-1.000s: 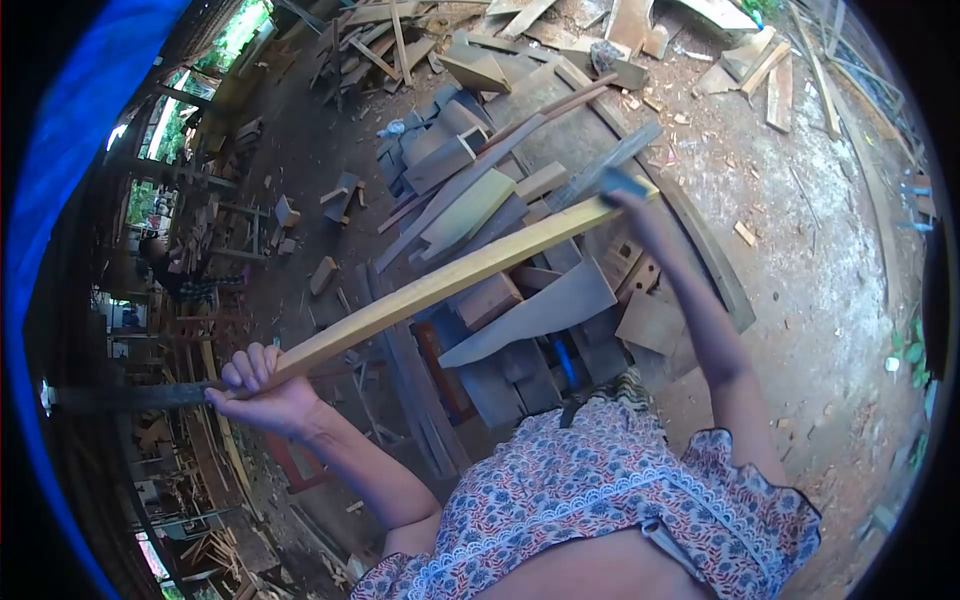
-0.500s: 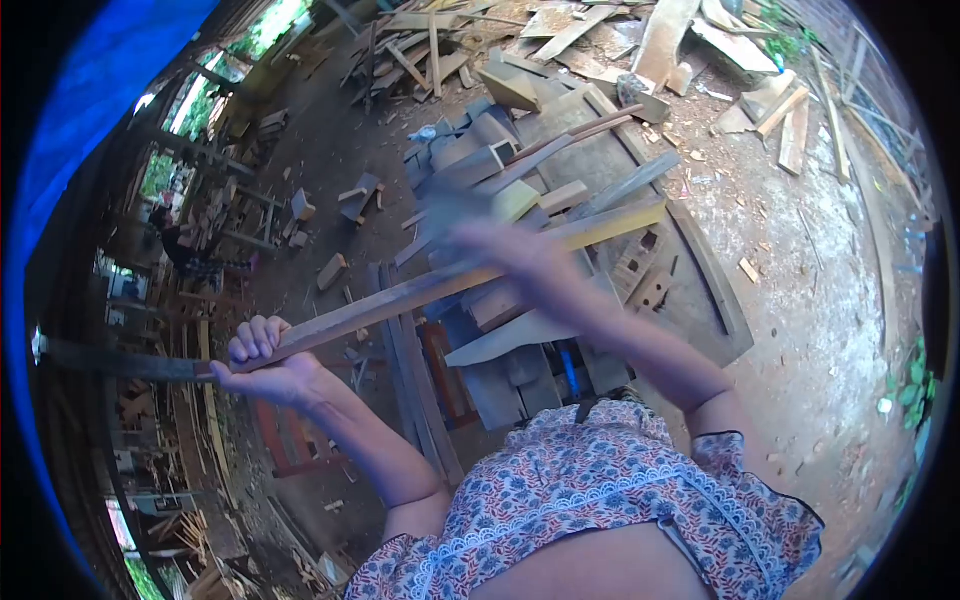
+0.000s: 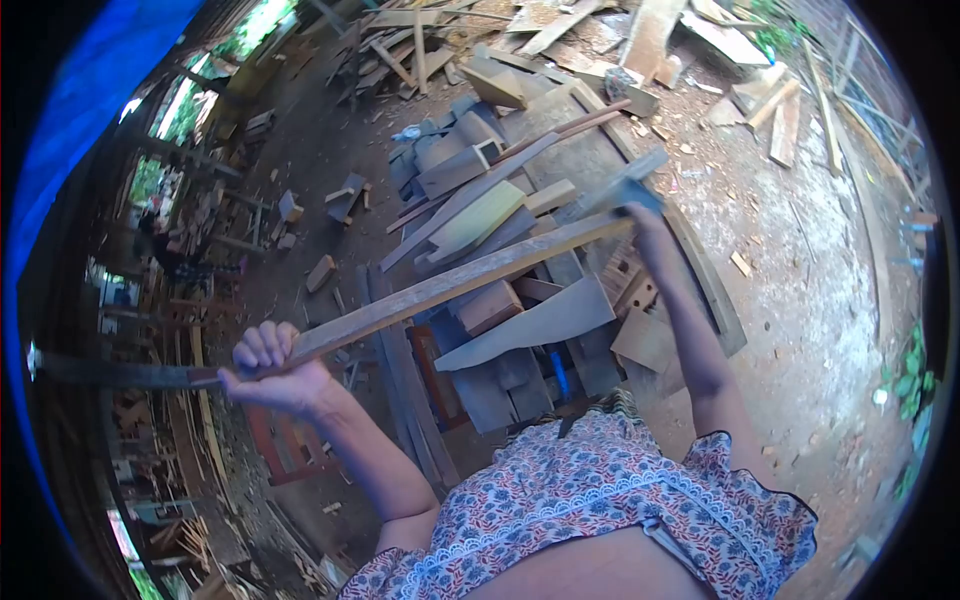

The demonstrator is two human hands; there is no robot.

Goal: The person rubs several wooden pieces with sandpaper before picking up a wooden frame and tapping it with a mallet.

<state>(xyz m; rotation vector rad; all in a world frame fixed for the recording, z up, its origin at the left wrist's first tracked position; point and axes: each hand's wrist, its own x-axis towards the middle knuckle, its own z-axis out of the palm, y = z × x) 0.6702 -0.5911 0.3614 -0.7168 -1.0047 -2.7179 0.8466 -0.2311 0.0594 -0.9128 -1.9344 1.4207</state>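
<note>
Strip (image 3: 430,290) is in your hands, slanting over the pile of cut parts, left end nearer you, right end out by the far edge of the pile. Left hand (image 3: 290,385) is wrapped on the near end: fingers curled over one side, palm and thumb on the other. Likely that's your anchor, so the strip doesn't slide or roll under a push.

Right hand (image 3: 652,228) holds a dark pad (image 3: 636,196) at the far end. Blur there; can't tell if you pinch it or press it flat. Arm is reaching well out, which probably gives you the full length to work with. Hands are well apart, so the face between them is open to the pad.

Can't tell if the strip rests on anything under its middle. Curved board (image 3: 530,325) lies on your side of it, pale board (image 3: 475,225) on the other, holed block (image 3: 628,272) near the right end. All loose-looking, so I'd guess the left grip does most of the steadying.
</note>
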